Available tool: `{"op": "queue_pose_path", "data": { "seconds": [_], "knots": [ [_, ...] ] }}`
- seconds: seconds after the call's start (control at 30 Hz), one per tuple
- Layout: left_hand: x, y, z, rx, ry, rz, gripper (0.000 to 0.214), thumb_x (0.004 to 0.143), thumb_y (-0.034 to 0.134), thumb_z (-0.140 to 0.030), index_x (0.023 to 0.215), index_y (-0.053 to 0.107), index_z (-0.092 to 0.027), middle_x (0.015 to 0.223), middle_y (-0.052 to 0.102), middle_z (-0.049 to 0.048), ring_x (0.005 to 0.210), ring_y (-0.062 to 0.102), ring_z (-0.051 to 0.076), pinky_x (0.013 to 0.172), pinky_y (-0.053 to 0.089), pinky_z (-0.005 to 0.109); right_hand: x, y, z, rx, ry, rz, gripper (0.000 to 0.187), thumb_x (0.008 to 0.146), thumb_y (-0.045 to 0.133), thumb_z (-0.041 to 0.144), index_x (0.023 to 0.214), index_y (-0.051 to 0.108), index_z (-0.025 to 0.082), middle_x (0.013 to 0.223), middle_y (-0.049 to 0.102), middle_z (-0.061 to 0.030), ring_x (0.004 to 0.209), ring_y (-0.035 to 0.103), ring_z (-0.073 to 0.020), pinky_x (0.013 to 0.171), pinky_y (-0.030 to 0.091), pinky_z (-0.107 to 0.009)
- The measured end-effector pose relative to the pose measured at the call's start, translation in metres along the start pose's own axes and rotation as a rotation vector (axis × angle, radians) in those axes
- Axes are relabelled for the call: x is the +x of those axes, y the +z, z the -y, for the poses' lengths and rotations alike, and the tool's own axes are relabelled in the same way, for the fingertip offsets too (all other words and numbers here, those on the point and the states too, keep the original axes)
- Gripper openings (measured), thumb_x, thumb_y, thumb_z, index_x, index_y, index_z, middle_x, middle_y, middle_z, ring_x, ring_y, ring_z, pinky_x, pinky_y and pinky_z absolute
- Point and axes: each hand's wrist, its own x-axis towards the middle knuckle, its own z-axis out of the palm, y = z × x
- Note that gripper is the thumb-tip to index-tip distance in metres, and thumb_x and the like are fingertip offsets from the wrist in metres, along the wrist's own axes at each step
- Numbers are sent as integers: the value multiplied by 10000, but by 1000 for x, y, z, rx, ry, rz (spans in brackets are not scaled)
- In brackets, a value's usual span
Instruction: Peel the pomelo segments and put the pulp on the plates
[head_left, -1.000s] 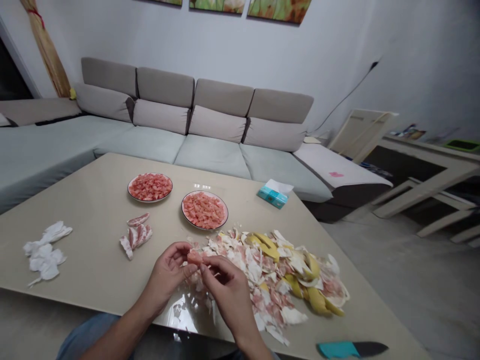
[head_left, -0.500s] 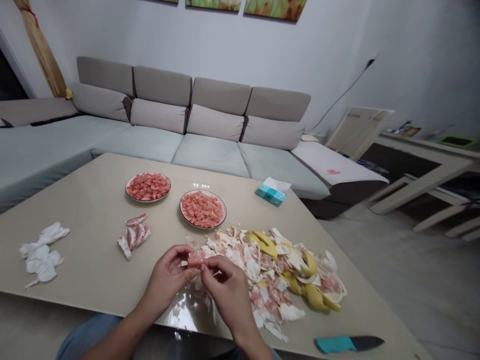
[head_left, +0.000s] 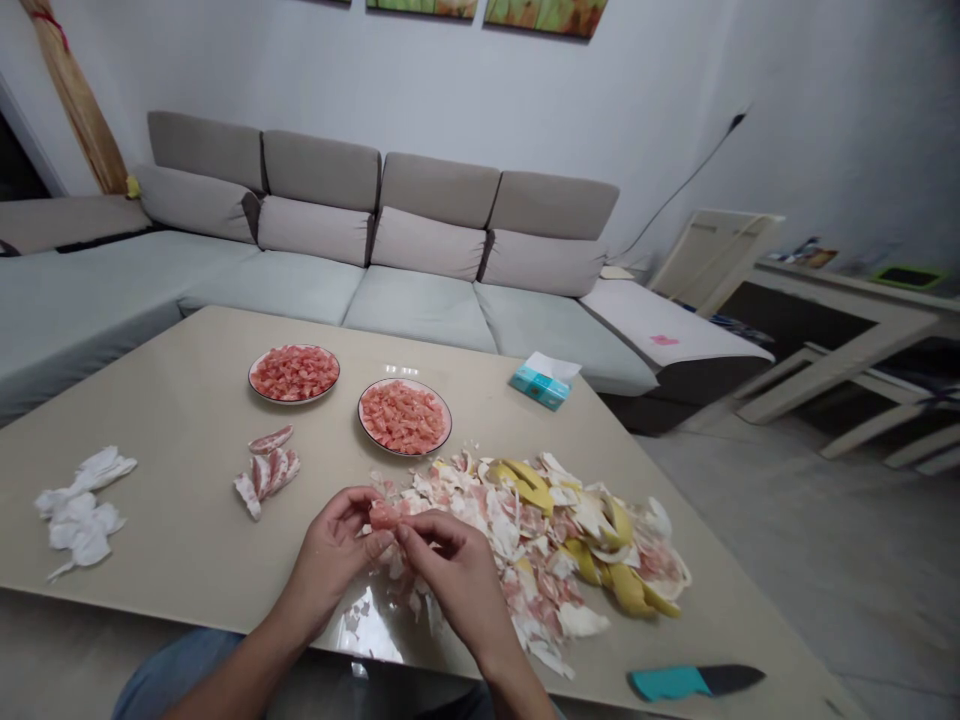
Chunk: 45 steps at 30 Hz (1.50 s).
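Observation:
Between my two hands is a pink piece of pomelo flesh (head_left: 385,514), held up over the near part of the table. My left hand (head_left: 337,545) grips its left side with curled fingers. The thumb and forefinger of my right hand (head_left: 452,563) pinch its right side. Just right of my hands spreads a heap of pomelo peel (head_left: 525,540), white pith and thin membrane with yellow rind. To the left lie several pomelo segments (head_left: 270,478) with whitish skin. Two plates hold pink pomelo pulp, a left plate (head_left: 293,401) and a right plate (head_left: 406,454).
A knife (head_left: 696,682) with a teal handle lies at the table's near right edge. Crumpled white tissues (head_left: 84,512) are at the left, and a blue tissue packet (head_left: 541,385) lies at the back right. Behind the table (head_left: 187,400) stands a grey sofa (head_left: 424,290).
The pomelo piece has turned slightly between my fingers, and my hands have barely moved. The whole view has shifted a little; the plates, peel and knife stay in place.

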Motion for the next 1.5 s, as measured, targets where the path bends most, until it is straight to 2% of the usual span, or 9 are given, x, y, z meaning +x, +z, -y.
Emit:
{"op": "queue_pose_path", "data": {
  "seconds": [0.2,0.4,0.63,0.77,0.97,1.1,1.23,1.37,1.5],
  "knots": [
    [-2,1,-1,61,63,5,323,664,800,-170,935,625,-186,881,680,14,844,649,144,763,518,224,0,0,0,-65,-29,-32,179,782,669,298,733,758,150,719,703,-71,625,638,-184,559,476,-261],
    [-4,3,-4,104,81,-24,320,670,793,-168,938,620,-190,879,662,6,843,633,136,748,521,213,0,-1,-1,-101,-87,-5,167,807,633,258,752,760,165,760,706,-77,683,651,-194,568,484,-255],
    [-7,7,-2,134,107,-31,282,671,790,-161,903,632,-194,896,626,-2,836,626,137,753,519,218,0,2,-2,-73,-58,-20,161,779,621,265,737,724,148,759,686,-82,647,637,-192,539,476,-261],
    [-8,11,-1,128,107,-39,271,665,795,-160,886,642,-192,903,622,5,863,620,149,769,520,230,0,3,-6,-72,8,-43,125,726,624,256,685,674,150,652,658,-50,554,594,-172,515,453,-265],
    [-8,10,-4,76,31,-4,312,647,816,-172,907,644,-177,889,665,22,859,634,159,780,506,241,1,3,-7,21,146,-41,98,654,620,247,603,582,172,490,580,14,442,529,-135,448,397,-232],
    [-9,7,-8,32,-44,62,336,688,802,-184,977,631,-172,907,683,35,876,634,157,794,485,240,3,0,-8,188,269,17,67,604,615,220,594,575,166,466,550,50,390,459,-83,412,356,-193],
    [-11,6,-15,-44,-121,102,369,679,818,-173,994,626,-162,847,691,33,839,631,141,791,479,230,5,-1,-11,305,322,69,68,585,614,209,573,566,163,464,544,57,366,416,-56,382,305,-170],
    [-11,5,-21,-138,-220,144,362,689,814,-169,1003,636,-149,814,683,35,764,630,122,744,495,219,4,1,-11,266,303,77,69,596,615,206,581,563,163,464,528,60,375,405,-57,392,304,-177],
    [-9,2,-20,-179,-269,164,374,709,795,-135,1045,632,-144,881,688,59,774,642,123,741,509,217,-1,5,-4,40,137,-23,123,639,658,221,591,560,165,482,512,53,445,422,-78,430,312,-188]
  ]
}}
